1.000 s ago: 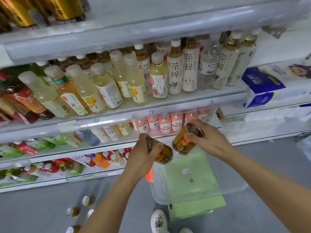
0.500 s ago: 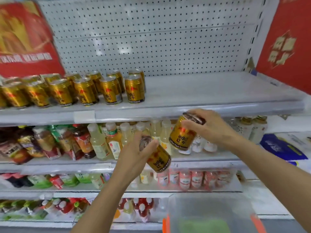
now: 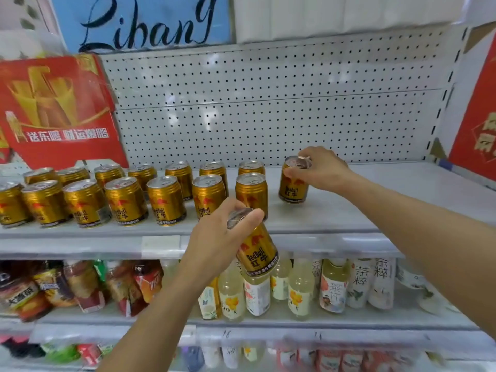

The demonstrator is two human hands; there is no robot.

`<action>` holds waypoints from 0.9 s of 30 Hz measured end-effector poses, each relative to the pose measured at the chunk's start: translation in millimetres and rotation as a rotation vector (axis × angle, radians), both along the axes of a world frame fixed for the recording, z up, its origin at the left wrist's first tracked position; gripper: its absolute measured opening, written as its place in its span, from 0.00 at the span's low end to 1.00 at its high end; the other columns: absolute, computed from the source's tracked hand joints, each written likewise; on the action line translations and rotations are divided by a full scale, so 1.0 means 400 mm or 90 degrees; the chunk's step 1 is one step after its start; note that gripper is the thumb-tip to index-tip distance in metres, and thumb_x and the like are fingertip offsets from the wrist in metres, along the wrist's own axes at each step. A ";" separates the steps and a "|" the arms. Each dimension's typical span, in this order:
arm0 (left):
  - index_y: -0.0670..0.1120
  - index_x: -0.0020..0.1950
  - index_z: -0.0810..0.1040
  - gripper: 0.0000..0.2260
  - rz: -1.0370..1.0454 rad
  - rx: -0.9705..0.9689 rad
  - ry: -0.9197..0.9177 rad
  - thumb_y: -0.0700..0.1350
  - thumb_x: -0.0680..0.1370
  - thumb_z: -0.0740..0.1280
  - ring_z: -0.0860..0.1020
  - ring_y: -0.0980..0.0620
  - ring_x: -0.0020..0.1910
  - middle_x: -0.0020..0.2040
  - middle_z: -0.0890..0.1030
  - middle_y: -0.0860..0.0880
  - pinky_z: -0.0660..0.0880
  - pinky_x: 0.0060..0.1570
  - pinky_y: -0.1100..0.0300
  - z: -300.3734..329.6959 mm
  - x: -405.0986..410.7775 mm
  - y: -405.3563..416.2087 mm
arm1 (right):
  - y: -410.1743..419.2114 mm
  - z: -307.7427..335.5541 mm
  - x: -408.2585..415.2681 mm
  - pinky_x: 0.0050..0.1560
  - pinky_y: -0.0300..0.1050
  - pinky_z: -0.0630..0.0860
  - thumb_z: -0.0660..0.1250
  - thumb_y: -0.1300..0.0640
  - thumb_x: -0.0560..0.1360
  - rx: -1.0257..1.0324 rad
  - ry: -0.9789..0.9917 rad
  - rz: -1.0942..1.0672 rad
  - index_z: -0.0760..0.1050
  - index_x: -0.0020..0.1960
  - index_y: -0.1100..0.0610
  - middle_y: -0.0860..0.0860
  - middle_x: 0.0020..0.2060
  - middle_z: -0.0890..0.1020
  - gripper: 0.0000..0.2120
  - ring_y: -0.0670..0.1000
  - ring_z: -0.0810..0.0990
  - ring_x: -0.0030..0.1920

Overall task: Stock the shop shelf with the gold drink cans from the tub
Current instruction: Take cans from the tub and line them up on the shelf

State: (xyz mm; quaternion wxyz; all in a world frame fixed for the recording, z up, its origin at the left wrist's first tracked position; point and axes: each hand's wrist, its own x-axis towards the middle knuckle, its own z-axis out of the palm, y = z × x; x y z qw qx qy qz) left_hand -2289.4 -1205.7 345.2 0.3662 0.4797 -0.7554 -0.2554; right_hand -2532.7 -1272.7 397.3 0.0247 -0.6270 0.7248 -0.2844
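Two rows of gold drink cans [image 3: 166, 200] stand on the grey top shelf [image 3: 375, 210]. My right hand [image 3: 322, 167] grips the rim of one gold can [image 3: 293, 186], which stands upright on the shelf at the right end of the back row. My left hand [image 3: 217, 240] holds a second gold can [image 3: 257, 253] by its top, tilted, in front of the shelf's front edge and below the front row. The tub is out of view.
A white pegboard [image 3: 268, 108] backs the top shelf. A red box [image 3: 59, 111] leans at the back left, and another red box [image 3: 477, 130] stands at the far right. Bottled teas [image 3: 332, 285] and other drinks [image 3: 80, 285] fill the shelves below.
The view has risen from the tub to the top shelf. My right hand has moved up and set its can on the shelf. My left hand has lifted its can towards the shelf edge.
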 end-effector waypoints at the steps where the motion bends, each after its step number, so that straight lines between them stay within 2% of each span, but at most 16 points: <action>1: 0.58 0.50 0.74 0.15 -0.004 0.004 0.006 0.66 0.74 0.60 0.79 0.57 0.43 0.44 0.80 0.56 0.73 0.35 0.62 0.002 0.001 -0.011 | -0.018 -0.001 -0.004 0.47 0.47 0.72 0.68 0.37 0.70 0.011 0.003 0.000 0.74 0.58 0.52 0.50 0.53 0.80 0.24 0.53 0.76 0.52; 4: 0.58 0.50 0.74 0.16 -0.016 0.002 0.019 0.68 0.73 0.60 0.80 0.57 0.43 0.44 0.81 0.55 0.78 0.37 0.59 0.006 0.001 -0.036 | -0.052 -0.005 -0.016 0.46 0.48 0.73 0.68 0.38 0.70 0.036 0.010 0.010 0.76 0.52 0.53 0.50 0.49 0.79 0.21 0.54 0.77 0.50; 7: 0.58 0.49 0.74 0.20 -0.018 0.005 0.027 0.71 0.69 0.58 0.80 0.58 0.43 0.43 0.81 0.56 0.80 0.40 0.56 0.006 -0.003 -0.049 | -0.073 -0.012 -0.029 0.40 0.46 0.71 0.68 0.40 0.70 0.041 0.001 0.038 0.74 0.41 0.52 0.49 0.42 0.80 0.15 0.54 0.78 0.46; 9: 0.58 0.49 0.74 0.21 -0.019 0.009 0.032 0.72 0.68 0.57 0.80 0.58 0.43 0.44 0.81 0.56 0.80 0.40 0.57 0.006 -0.009 -0.052 | -0.082 -0.012 -0.029 0.41 0.47 0.73 0.67 0.39 0.71 0.063 0.003 0.053 0.73 0.41 0.52 0.50 0.42 0.80 0.15 0.53 0.79 0.46; 11: 0.58 0.48 0.75 0.21 -0.020 0.011 0.039 0.72 0.68 0.57 0.81 0.57 0.43 0.43 0.81 0.56 0.78 0.39 0.59 0.006 -0.016 -0.054 | -0.082 -0.008 -0.024 0.48 0.51 0.75 0.65 0.39 0.72 0.110 0.033 0.053 0.74 0.50 0.53 0.53 0.52 0.80 0.18 0.54 0.78 0.51; 13: 0.57 0.48 0.75 0.22 -0.024 0.012 0.057 0.72 0.68 0.58 0.81 0.57 0.42 0.42 0.81 0.55 0.77 0.38 0.59 0.007 -0.022 -0.055 | -0.058 0.001 -0.013 0.58 0.56 0.72 0.64 0.38 0.74 0.118 0.072 0.045 0.68 0.68 0.53 0.56 0.65 0.73 0.28 0.57 0.70 0.65; 15: 0.57 0.49 0.75 0.24 -0.025 0.019 0.071 0.73 0.66 0.58 0.81 0.56 0.43 0.43 0.81 0.54 0.75 0.38 0.59 0.008 -0.028 -0.054 | -0.003 0.023 0.019 0.65 0.57 0.68 0.64 0.38 0.74 -0.003 0.039 0.058 0.58 0.75 0.50 0.55 0.70 0.67 0.35 0.55 0.61 0.71; 17: 0.55 0.54 0.72 0.30 -0.016 0.043 0.082 0.75 0.64 0.58 0.81 0.55 0.45 0.46 0.81 0.53 0.75 0.38 0.59 0.013 -0.037 -0.049 | 0.068 0.053 0.046 0.65 0.55 0.70 0.66 0.37 0.72 -0.066 -0.062 0.161 0.61 0.74 0.47 0.49 0.66 0.73 0.35 0.49 0.69 0.66; 19: 0.53 0.58 0.69 0.34 -0.007 0.055 0.097 0.76 0.63 0.60 0.81 0.54 0.44 0.49 0.81 0.51 0.75 0.37 0.60 0.021 -0.050 -0.044 | 0.141 0.078 0.065 0.62 0.50 0.74 0.69 0.37 0.69 0.084 -0.145 0.336 0.65 0.72 0.43 0.42 0.57 0.80 0.34 0.43 0.77 0.58; 21: 0.53 0.61 0.66 0.38 -0.013 0.040 0.106 0.78 0.62 0.60 0.81 0.53 0.44 0.50 0.82 0.50 0.77 0.38 0.57 0.029 -0.067 -0.041 | 0.196 0.077 0.086 0.58 0.42 0.77 0.72 0.43 0.70 0.216 -0.110 0.436 0.67 0.71 0.45 0.42 0.55 0.81 0.31 0.41 0.79 0.56; 24: 0.58 0.64 0.62 0.36 -0.026 -0.001 0.091 0.79 0.64 0.57 0.82 0.53 0.46 0.50 0.84 0.48 0.80 0.47 0.49 0.045 -0.096 -0.032 | 0.226 0.051 0.103 0.54 0.36 0.78 0.75 0.52 0.71 0.157 -0.117 0.445 0.73 0.65 0.51 0.45 0.55 0.82 0.24 0.41 0.80 0.54; 27: 0.56 0.64 0.65 0.29 -0.051 -0.045 0.070 0.73 0.71 0.53 0.81 0.57 0.45 0.49 0.82 0.52 0.79 0.46 0.54 0.091 -0.110 -0.021 | 0.227 0.039 0.078 0.47 0.33 0.78 0.77 0.53 0.68 0.061 -0.177 0.392 0.75 0.59 0.48 0.43 0.48 0.82 0.21 0.39 0.81 0.48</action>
